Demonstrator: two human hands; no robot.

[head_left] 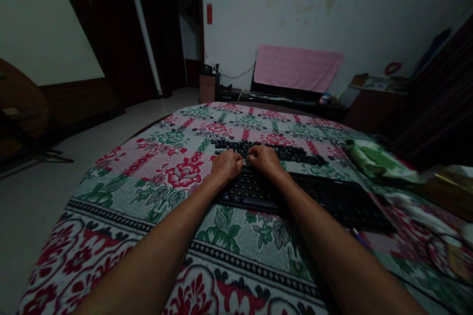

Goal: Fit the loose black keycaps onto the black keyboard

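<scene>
A black keyboard (332, 197) lies on the flowered cloth in front of me; many of its keycaps are off, baring the small key posts. Just beyond it, loose black keycaps (295, 152) are laid out in a long band. My left hand (226, 164) is over the keyboard's far left edge with its fingers curled closed. Close beside it, my right hand (264, 159) is also closed, thumb and fingertips pinched together. Whatever sits between the fingertips of either hand is too small and dark to make out.
A patterned tablecloth (185, 173) covers the table. Right of the keyboard lie a green and white packet (380, 160), a brown box (453, 189) and a dark cable (430, 243). Beyond the table, a pink cloth (297, 66) drapes over a flat screen.
</scene>
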